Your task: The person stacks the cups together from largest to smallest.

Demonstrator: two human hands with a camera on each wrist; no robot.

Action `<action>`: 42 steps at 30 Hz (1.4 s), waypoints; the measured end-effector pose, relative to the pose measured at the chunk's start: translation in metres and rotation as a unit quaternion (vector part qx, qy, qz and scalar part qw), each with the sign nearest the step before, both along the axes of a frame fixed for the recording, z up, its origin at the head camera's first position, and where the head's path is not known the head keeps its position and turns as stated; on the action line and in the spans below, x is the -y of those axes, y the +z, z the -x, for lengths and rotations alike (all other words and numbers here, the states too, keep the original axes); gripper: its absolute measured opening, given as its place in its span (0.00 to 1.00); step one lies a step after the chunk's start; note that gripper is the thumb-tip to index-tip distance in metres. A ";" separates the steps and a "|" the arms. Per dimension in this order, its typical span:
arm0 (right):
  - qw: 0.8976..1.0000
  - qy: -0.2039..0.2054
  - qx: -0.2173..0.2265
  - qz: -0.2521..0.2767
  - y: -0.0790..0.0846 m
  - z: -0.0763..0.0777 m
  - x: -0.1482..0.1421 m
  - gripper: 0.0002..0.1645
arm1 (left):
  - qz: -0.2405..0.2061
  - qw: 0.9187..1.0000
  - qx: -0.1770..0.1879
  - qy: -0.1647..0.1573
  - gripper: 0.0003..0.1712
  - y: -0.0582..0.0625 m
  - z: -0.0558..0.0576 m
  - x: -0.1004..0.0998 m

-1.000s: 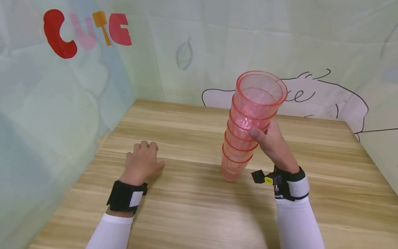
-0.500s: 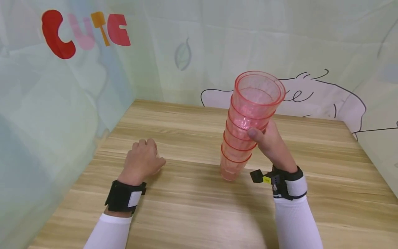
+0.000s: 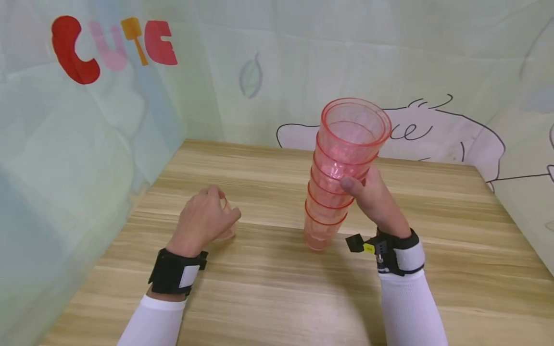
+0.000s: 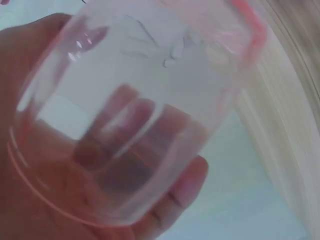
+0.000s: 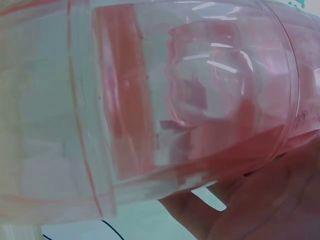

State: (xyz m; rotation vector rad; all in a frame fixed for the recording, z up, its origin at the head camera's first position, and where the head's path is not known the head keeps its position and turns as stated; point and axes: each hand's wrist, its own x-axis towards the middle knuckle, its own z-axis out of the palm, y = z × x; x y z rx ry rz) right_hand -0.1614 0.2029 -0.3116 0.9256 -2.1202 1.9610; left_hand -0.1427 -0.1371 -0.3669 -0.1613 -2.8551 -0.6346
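My right hand (image 3: 375,202) grips a tall stack of several nested, clear pink plastic cups (image 3: 335,166) from its right side, thumb across the front. The stack leans, its open top toward the far right and its narrow bottom toward me. In the right wrist view the stacked cups (image 5: 205,100) fill most of the picture. To the left, my left hand (image 3: 200,222) holds a single clear pink cup (image 3: 228,233), largely hidden behind the hand in the head view. The left wrist view shows fingers (image 4: 187,182) curled round this cup (image 4: 165,60).
Both hands are over a wood-grain table (image 3: 268,293). A pale printed cloth backdrop (image 3: 225,72) rises along the table's left, back and right edges. Colourful letters (image 3: 157,43) and line drawings are on it.
My left hand has shifted a little right and away from me and turned, so more of its cup shows. The right hand keeps its grip on the stack, almost still. The view has shifted slightly.
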 end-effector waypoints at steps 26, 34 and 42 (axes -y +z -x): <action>1.000 0.000 0.001 -0.012 0.001 -0.001 -0.001 0.57 | -0.103 0.981 -0.161 -0.039 0.15 0.024 0.005 -0.033; 1.000 -0.005 0.000 -0.016 -0.001 -0.001 -0.002 0.57 | -0.121 0.971 -0.198 -0.062 0.15 0.037 0.003 -0.045; 1.000 -0.010 0.006 -0.023 -0.001 -0.002 -0.001 0.57 | -0.149 0.964 -0.205 -0.077 0.16 0.044 -0.002 -0.049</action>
